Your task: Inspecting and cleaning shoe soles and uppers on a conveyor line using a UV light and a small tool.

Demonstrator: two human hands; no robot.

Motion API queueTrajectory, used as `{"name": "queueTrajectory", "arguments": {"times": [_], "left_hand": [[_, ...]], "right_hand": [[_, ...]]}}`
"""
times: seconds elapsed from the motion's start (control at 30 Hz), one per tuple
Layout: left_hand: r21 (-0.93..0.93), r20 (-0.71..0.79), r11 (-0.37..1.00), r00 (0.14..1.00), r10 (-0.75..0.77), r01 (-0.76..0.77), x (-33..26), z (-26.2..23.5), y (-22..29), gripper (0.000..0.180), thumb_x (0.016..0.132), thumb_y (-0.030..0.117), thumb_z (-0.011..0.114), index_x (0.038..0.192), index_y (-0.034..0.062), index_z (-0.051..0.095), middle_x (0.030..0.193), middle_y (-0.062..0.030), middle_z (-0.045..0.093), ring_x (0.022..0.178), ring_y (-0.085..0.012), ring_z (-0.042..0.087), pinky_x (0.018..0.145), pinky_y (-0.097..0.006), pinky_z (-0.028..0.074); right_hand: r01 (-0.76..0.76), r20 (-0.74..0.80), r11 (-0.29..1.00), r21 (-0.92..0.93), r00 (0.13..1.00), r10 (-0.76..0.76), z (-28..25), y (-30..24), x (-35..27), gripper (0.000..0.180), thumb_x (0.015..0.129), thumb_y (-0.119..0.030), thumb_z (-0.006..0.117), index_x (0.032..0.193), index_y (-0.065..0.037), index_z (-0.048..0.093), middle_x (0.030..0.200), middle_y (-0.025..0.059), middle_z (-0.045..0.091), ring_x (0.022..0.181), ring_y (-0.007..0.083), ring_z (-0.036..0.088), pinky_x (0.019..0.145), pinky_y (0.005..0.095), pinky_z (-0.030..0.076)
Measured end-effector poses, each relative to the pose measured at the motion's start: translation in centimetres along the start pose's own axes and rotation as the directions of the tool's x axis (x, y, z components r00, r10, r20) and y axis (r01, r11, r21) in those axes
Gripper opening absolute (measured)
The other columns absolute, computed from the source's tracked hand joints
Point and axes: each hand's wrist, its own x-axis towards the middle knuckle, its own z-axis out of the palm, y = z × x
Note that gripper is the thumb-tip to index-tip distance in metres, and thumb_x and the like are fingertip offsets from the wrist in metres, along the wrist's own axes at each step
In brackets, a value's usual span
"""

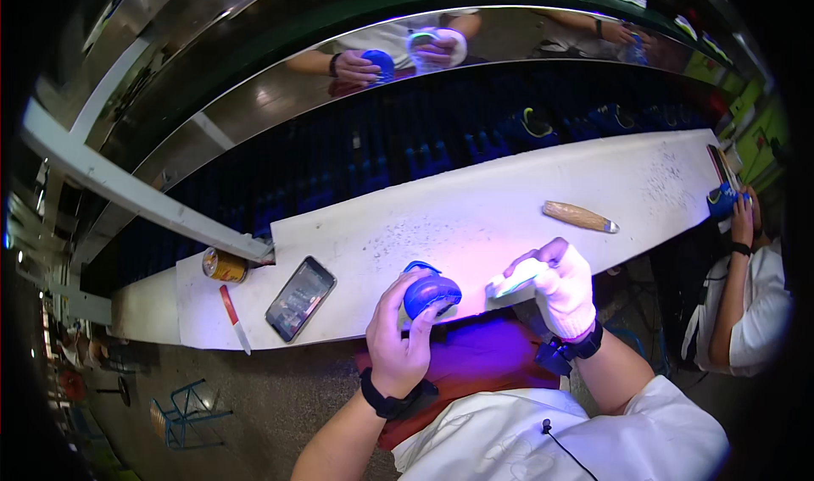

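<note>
Gripping a blue shoe part [430, 293], left hand [398, 345] hides its underside.

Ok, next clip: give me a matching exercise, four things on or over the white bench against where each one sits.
Things:
1. blue shoe piece
2. phone
3. wooden-handled tool
4. small can

Places:
A. lying alone on the bench, up and to the right of the gloved right hand
B. at the bench's far left, beside the white rail
C. held in the bare left hand
D. flat on the bench, left of the left hand

Pairs: 1-C, 2-D, 3-A, 4-B
</note>
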Motion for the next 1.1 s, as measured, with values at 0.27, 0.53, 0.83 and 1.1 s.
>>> {"name": "queueTrajectory", "arguments": {"times": [0.27,0.53,0.83,1.1], "left_hand": [[-0.058,-0.042,0.984,0.985,0.165,-0.168,-2.1,0.9,-0.4,0.024,0.096,-0.01,0.066,0.111,0.0033,0.053,0.137,-0.0332,0.066,0.133,-0.0445,0.064,0.117,-0.055,0.045],[-0.321,-0.086,0.947,0.996,-0.032,0.003,-6.1,2.0,0.9,0.035,0.104,0.023,0.072,0.116,0.0025,0.045,0.152,-0.0409,0.05,0.155,-0.0468,0.037,0.127,-0.055,0.026],[-0.343,-0.191,0.938,0.974,-0.119,0.048,-7.3,2.5,1.3,0.037,0.102,0.022,0.075,0.109,0.0066,0.042,0.148,-0.0401,0.055,0.15,-0.0452,0.045,0.122,-0.053,0.036],[-0.312,-0.111,0.946,0.986,-0.126,0.085,-5.2,0.5,2.4,0.047,0.098,0.029,0.08,0.125,0.0017,0.052,0.128,-0.0247,0.066,0.138,-0.0366,0.054,0.118,-0.05,0.04]], "right_hand": [[-0.148,0.269,0.989,-0.003,0.952,0.143,5.5,1.3,-0.1,0.026,0.09,-0.007,0.084,0.101,-0.001,0.061,0.15,0.0349,0.055,0.143,0.0402,0.054,0.115,0.0485,0.047],[0.064,0.17,0.993,-0.095,0.984,-0.047,7.0,4.0,-2.6,0.029,0.09,-0.012,0.086,0.099,-0.005,0.059,0.143,0.0307,0.063,0.142,0.0422,0.055,0.118,0.0548,0.044],[0.211,0.227,0.964,-0.164,0.959,-0.171,7.0,4.9,-3.4,0.036,0.087,-0.011,0.089,0.097,-0.008,0.054,0.137,0.0301,0.067,0.137,0.0444,0.06,0.122,0.0612,0.038],[0.116,0.354,0.964,-0.241,0.935,-0.024,6.4,3.6,-2.4,0.031,0.083,-0.008,0.091,0.082,-0.006,0.06,0.132,0.025,0.071,0.141,0.0385,0.059,0.125,0.0572,0.036]]}}
